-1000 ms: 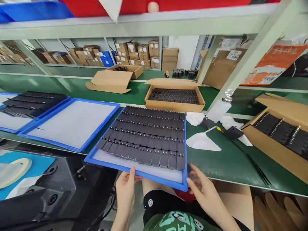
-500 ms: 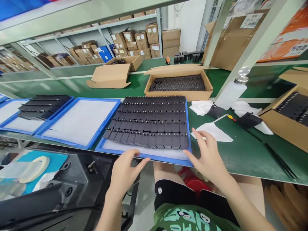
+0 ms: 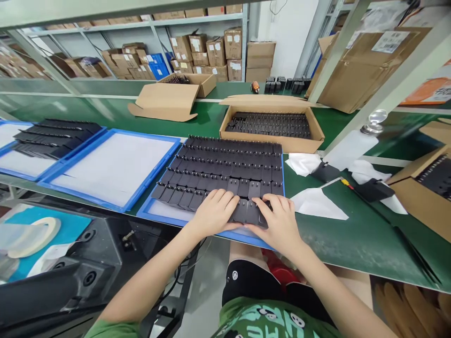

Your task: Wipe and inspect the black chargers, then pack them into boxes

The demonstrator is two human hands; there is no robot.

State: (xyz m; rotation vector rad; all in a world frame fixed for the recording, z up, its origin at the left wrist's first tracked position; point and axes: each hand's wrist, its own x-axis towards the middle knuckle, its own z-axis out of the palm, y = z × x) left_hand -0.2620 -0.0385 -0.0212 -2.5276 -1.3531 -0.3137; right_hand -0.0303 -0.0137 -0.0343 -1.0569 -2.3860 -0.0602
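Rows of black two-pin plug adapters (image 3: 225, 165) stand packed in a blue-edged tray (image 3: 143, 213), their metal pins pointing up. My left hand (image 3: 216, 211) is closed over the front row, fingers on top and thumb along the near side. Close beside it, my right hand (image 3: 278, 216) grips the right end of the same row in a similar way. Between the two hands a few adapters of that row show, and some nearby look slightly raised or tilted. The fingers hide the rest of what they hold.
To the left lie a white-lined blue tray (image 3: 118, 164) and another tray holding black adapters (image 3: 58, 136). Behind is a cardboard box (image 3: 273, 146) of adapters. On the right are white cloths (image 3: 319, 204), a pump bottle (image 3: 352, 148), black tweezers (image 3: 416, 253) and another box (image 3: 416, 183).
Both hands have moved inward from the tray's front edge and closed on the front row of adapters. Earlier they were apart and open. The camera view has shifted slightly.
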